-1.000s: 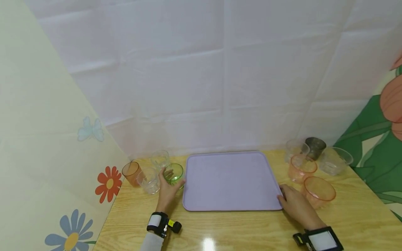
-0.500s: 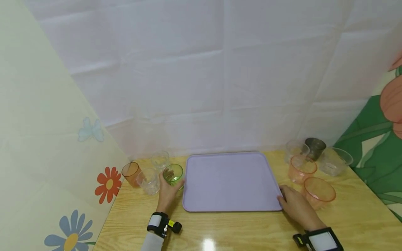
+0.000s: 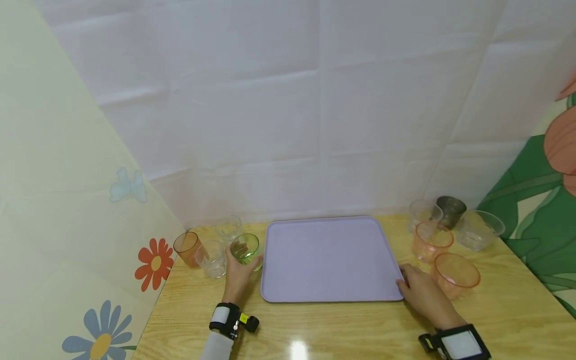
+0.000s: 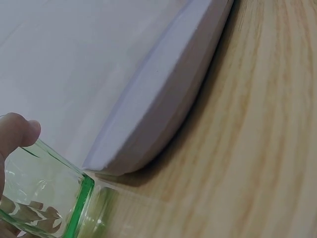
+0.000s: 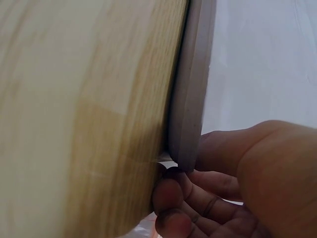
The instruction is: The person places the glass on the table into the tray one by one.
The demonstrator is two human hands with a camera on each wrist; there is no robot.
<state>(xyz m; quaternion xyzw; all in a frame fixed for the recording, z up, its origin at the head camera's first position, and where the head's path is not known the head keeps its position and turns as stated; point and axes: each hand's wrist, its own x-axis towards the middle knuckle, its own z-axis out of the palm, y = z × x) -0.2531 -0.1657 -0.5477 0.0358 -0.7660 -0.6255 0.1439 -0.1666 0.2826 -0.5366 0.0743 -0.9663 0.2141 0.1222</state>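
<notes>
My left hand [image 3: 239,272] holds a clear green glass [image 3: 245,250], thumb on its right side and fingers round the left. In the left wrist view the thumb lies along the wall of the green glass [image 4: 44,191], whose base is close to the tabletop. Just right of it lies a flat lilac tray [image 3: 330,260]. At the tray's lower right corner my right hand [image 3: 425,292] grips the rim. The right wrist view has the thumb over the tray edge [image 5: 190,94] and curled fingers [image 5: 168,196] below it.
Left of the green glass stand two clear glasses [image 3: 211,260] [image 3: 229,228] and an amber glass [image 3: 187,248]. Beside my right hand are two orange bowls [image 3: 455,275] [image 3: 432,242], with a dark cup [image 3: 451,212], a clear cup [image 3: 423,217] and a clear bowl [image 3: 479,231] behind.
My left hand and the green glass have shifted slightly left, away from the tray. The right hand and the tray keep their places.
</notes>
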